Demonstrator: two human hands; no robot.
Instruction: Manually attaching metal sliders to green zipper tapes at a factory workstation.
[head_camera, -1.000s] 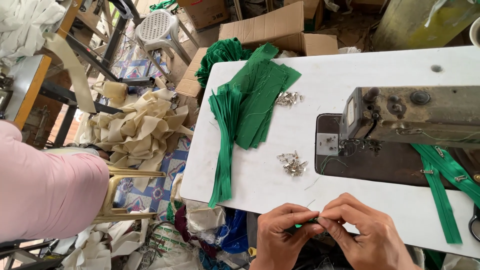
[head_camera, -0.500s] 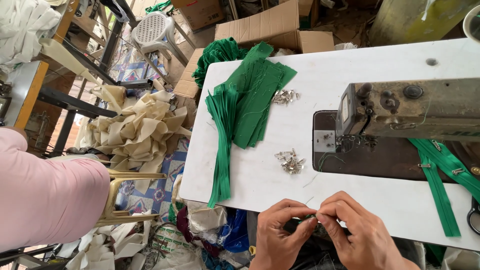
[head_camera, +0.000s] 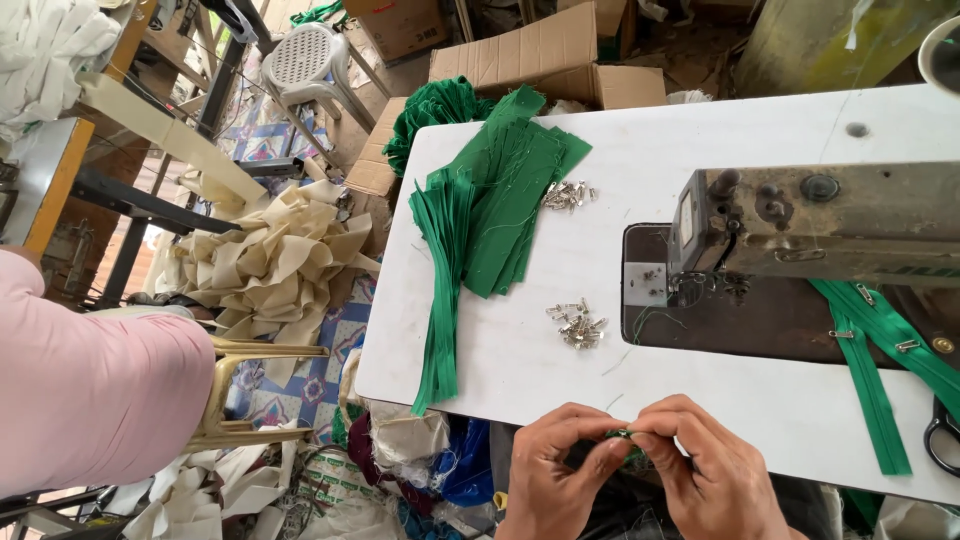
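My left hand (head_camera: 560, 468) and my right hand (head_camera: 708, 462) meet at the near edge of a white sewing table (head_camera: 700, 150). Both pinch a small green zipper piece (head_camera: 622, 434) between the fingertips; most of it is hidden by my fingers. Just beyond my hands lies a small heap of metal zipper sliders (head_camera: 576, 324). A second heap of sliders (head_camera: 568, 196) lies farther back. A stack of green zipper tapes and green fabric strips (head_camera: 490, 215) lies on the table's left side, hanging over the near edge.
A grey sewing machine (head_camera: 820, 222) stands on the right, with green zippers (head_camera: 880, 360) trailing under it and black scissors (head_camera: 940, 435) at the right edge. A person in pink (head_camera: 90, 390) sits left on a chair. Cream fabric pile (head_camera: 275, 265), cardboard boxes (head_camera: 540, 55) and a white stool (head_camera: 310, 60) lie beyond.
My hands have stayed at the table's near edge, working the small green piece between the fingertips. The view has shifted slightly; nothing on the table has moved.
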